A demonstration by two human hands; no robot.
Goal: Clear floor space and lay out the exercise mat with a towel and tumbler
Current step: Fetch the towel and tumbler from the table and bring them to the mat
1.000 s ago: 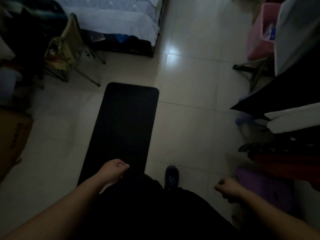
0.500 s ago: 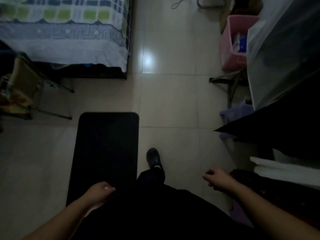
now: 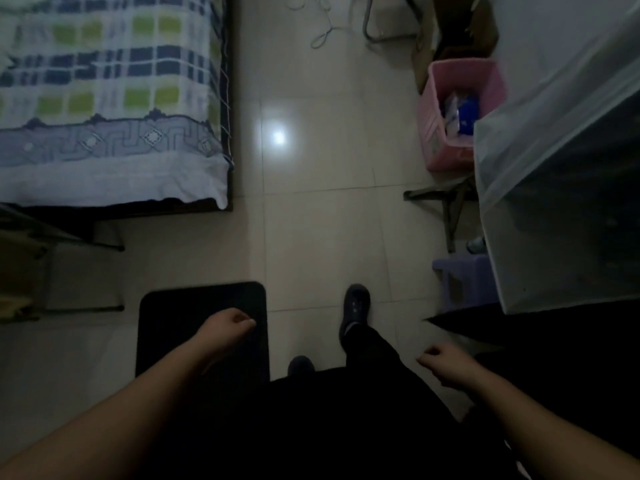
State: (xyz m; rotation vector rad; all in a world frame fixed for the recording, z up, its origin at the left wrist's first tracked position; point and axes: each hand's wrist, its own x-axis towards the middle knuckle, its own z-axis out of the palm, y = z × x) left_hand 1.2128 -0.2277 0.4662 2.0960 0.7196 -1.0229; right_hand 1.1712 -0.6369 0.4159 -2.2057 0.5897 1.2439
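Fingers [image 3: 242, 320] of the left hand [image 3: 221, 332] are curled loosely inward, thumb near the fingertips, with nothing between them; those of the right hand [image 3: 446, 363] are likewise half curled and empty. Directly beneath the left hand lies the exercise mat [image 3: 180, 320], black and flat on the tiled floor [image 3: 311, 237], its rounded far corners just beyond the fingertips. Between the two hands stand the person's dark shoes: one [image 3: 356, 306] set forward on the tile beside the mat's right edge, the other [image 3: 300, 364] closer in, half hidden by dark trousers. Beyond the right hand's fingers sits a small purple stool [image 3: 460, 275], and past it a pink basket [image 3: 446, 112] holding some blurred items, partly behind a translucent sheet [image 3: 554, 133] draped on that side. Beyond the left hand, well apart from the mat's far end, is a bed [image 3: 104, 98] with a checked blue and green cover. Farthest off, pale cords [image 3: 322, 32] lie on the floor. No towel or tumbler can be made out in the dim light.
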